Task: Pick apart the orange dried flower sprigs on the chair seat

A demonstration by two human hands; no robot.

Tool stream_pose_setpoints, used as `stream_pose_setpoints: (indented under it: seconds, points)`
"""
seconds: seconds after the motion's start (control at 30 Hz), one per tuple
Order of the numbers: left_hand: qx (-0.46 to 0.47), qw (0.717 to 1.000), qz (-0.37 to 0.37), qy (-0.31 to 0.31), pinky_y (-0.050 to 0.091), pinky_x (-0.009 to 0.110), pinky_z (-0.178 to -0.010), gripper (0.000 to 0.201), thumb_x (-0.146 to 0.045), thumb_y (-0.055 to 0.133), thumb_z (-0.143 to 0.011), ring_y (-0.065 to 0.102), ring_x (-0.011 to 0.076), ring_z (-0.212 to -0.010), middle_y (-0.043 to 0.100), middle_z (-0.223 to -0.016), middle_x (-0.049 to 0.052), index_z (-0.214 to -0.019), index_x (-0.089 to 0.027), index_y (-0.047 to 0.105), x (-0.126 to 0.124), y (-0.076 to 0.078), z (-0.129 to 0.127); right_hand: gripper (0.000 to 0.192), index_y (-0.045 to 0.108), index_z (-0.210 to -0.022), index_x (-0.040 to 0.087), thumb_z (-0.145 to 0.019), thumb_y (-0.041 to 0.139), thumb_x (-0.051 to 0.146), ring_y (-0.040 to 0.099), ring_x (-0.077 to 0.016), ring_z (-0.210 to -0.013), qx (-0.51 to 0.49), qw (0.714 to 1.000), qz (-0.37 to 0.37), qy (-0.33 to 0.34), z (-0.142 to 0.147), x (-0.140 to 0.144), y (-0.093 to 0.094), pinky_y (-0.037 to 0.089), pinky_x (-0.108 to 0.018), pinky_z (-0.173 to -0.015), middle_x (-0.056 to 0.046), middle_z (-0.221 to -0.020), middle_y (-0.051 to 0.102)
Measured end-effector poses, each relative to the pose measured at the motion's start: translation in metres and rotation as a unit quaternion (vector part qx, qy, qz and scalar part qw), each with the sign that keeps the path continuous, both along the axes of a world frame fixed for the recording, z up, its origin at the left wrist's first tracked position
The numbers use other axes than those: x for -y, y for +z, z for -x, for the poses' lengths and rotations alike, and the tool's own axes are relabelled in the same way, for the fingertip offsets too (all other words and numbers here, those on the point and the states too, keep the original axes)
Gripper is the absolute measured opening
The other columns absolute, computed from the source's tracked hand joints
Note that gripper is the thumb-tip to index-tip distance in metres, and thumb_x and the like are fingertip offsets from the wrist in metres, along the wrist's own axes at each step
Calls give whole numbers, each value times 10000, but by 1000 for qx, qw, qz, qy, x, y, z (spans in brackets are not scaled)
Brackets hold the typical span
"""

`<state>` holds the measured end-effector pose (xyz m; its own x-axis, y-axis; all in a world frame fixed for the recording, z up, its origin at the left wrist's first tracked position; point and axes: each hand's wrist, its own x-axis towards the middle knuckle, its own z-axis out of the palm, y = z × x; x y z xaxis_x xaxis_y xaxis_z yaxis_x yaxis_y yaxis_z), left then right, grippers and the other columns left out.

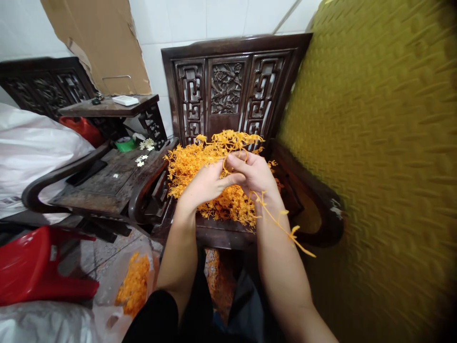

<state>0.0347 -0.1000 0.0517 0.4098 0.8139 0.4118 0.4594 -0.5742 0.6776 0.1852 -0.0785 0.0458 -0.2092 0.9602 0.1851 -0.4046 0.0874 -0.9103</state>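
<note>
A heap of orange artificial flower sprigs [193, 166] lies on the seat of a dark carved wooden chair [228, 90]. My left hand [205, 183] and my right hand [253, 174] meet just above the heap, both pinching the same orange sprig [228, 143]. One long orange stem [285, 228] trails down from my right hand past my wrist. My fingers hide the exact place where the sprig is gripped.
A second dark chair [107, 181] stands to the left with small white flowers [143, 159] and a green tape roll [124, 144] on it. A red plastic stool [32, 267] lies at lower left. A bag of orange sprigs [134, 286] sits on the floor. A yellow-green textured surface [374, 143] fills the right.
</note>
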Motion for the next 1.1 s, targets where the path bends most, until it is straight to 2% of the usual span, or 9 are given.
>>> stream_pose_setpoints:
  seconds: [0.07, 0.33, 0.5, 0.6, 0.7, 0.77, 0.87, 0.97, 1.1]
  points:
    - [-25, 1000, 11, -9, 541, 354, -1033, 498, -546, 619, -997, 709, 269, -1212, 752, -1315, 111, -1347, -195, 660, 5, 4, -2, 494, 714, -764, 154, -519, 1011, 463, 547, -75, -589, -11, 1000, 3, -16, 1, -2, -2, 434, -218, -535, 17, -687, 653]
    - [-112, 993, 9, 42, 542, 430, -1055, 405, -455, 549, -1045, 716, 309, -1211, 754, -1304, 160, -1302, -180, 699, 18, 6, -6, 357, 784, -720, 162, -542, 1010, 374, 604, -101, -605, 18, 999, -9, 25, -8, 6, 1, 515, -242, -583, -8, -686, 705]
    - [-143, 987, -9, 74, 547, 407, -988, 369, -444, 521, -1057, 736, 279, -1078, 785, -1150, 157, -1166, -160, 730, 15, 4, -8, 361, 775, -718, 168, -580, 992, 422, 602, -111, -604, 33, 999, -28, -11, -7, 9, 3, 510, -253, -555, -12, -683, 693]
    - [-148, 985, -27, 85, 535, 358, -861, 359, -442, 503, -1065, 716, 237, -894, 775, -981, 115, -1000, -165, 721, 12, 3, -9, 397, 741, -745, 171, -596, 982, 448, 447, -57, -476, 2, 999, -26, -47, -9, 8, 6, 362, -216, -438, 38, -588, 585]
    - [-144, 982, -43, 118, 457, 311, -709, 359, -447, 488, -1071, 611, 188, -706, 684, -776, 39, -868, -190, 635, 10, 5, -4, 438, 656, -722, 197, -600, 978, 467, 218, -23, -400, -55, 993, -37, -94, -21, 6, 10, 191, -216, -393, 122, -475, 337]
    - [-110, 985, -50, 126, 414, 294, -672, 362, -433, 480, -1077, 549, 162, -657, 631, -722, 7, -823, -198, 587, 11, 7, 1, 465, 596, -700, 221, -613, 971, 482, 188, -31, -389, -82, 987, -58, -126, -32, 6, 13, 189, -228, -395, 138, -465, 240]
    - [-2, 993, -52, 105, 420, 276, -681, 339, -420, 475, -1079, 548, 148, -684, 624, -738, 4, -878, -198, 634, 11, 9, 7, 460, 592, -691, 224, -626, 965, 484, 158, -33, -406, -57, 988, -72, -127, -42, 9, 16, 137, -238, -401, 130, -489, 220]
    - [116, 988, -31, 98, 419, 273, -638, 392, -517, 476, -1067, 536, 148, -662, 580, -682, -1, -949, -213, 694, 9, 8, 5, 411, 675, -731, 196, -625, 967, 466, 157, -32, -446, -14, 992, -70, -106, -39, 16, 17, 86, -240, -430, 107, -522, 282]
    - [180, 978, -2, 107, 395, 279, -580, 504, -620, 462, -1044, 481, 134, -599, 530, -631, -7, -810, -215, 652, 6, 4, -10, 391, 708, -741, 175, -647, 956, 462, 248, -44, -476, 21, 989, -90, -115, -23, 23, 17, 138, -241, -444, 70, -553, 387]
